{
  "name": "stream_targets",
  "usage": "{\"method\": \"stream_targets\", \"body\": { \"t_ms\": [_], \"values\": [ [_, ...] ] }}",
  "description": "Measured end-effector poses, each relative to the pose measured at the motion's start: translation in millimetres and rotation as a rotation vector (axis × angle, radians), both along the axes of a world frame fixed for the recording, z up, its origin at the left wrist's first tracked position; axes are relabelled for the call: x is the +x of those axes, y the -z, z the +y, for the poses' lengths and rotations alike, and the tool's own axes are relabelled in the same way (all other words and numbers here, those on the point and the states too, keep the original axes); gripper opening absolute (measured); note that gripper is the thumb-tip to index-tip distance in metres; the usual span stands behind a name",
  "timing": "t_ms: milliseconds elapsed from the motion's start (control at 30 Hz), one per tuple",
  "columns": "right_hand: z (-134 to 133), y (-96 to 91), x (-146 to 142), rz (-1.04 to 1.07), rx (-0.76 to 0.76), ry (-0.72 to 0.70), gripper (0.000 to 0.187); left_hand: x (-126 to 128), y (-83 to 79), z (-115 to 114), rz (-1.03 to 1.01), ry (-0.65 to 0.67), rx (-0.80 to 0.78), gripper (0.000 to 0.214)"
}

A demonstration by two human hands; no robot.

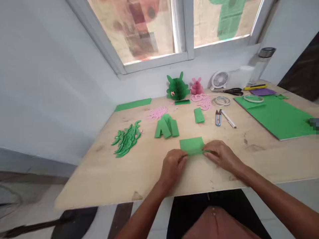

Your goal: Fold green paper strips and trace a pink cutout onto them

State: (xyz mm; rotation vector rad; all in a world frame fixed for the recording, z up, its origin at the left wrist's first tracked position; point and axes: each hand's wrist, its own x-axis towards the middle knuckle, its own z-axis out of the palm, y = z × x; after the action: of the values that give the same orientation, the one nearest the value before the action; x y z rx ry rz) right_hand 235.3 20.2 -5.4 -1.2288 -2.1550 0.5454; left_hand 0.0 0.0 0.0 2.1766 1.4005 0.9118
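A small green paper rectangle (191, 145) lies at the middle of the wooden table, its near edge between my two hands. My left hand (173, 165) pinches its lower left corner. On the other side, my right hand (220, 154) is closed on the right edge near the lower corner. Just beyond the paper sit folded green paper strips (166, 126) and a smaller folded green piece (199, 115). To the left is a pile of curved green paper cut-outs (128, 138).
Blue-handled thread snips (218, 118) and a white pen-like stick (228, 119) lie beyond my right hand. Large green sheets (276, 114) cover the right side. Along the back stand green (177, 88) and pink paper figures (196, 87), a small fan (219, 80), black scissors (233, 91) and a clear bottle (261, 64).
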Motion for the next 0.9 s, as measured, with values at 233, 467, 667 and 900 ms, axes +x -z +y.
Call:
{"method": "stream_targets", "body": {
  "t_ms": [233, 467, 667, 900],
  "values": [
    [-6, -11.6, -3, 0.035, -0.134, 0.009, 0.022, -4, 2.1, -2, -0.068, -0.075, -0.029, 0.012],
    [-6, -11.9, -9, 0.010, -0.150, 0.068, 0.030, -3, 5.4, -12, -0.002, -0.144, 0.324, 0.032],
    [-9, -13.7, -9, 0.030, -0.106, 0.033, 0.025, 5, 6.5, -30, 0.255, 0.075, 0.616, 0.026],
    [-10, -10.6, -9, 0.015, -0.048, -0.001, 0.026, 7, 13.2, -29, 0.455, 0.128, 0.467, 0.039]
  ]
}}
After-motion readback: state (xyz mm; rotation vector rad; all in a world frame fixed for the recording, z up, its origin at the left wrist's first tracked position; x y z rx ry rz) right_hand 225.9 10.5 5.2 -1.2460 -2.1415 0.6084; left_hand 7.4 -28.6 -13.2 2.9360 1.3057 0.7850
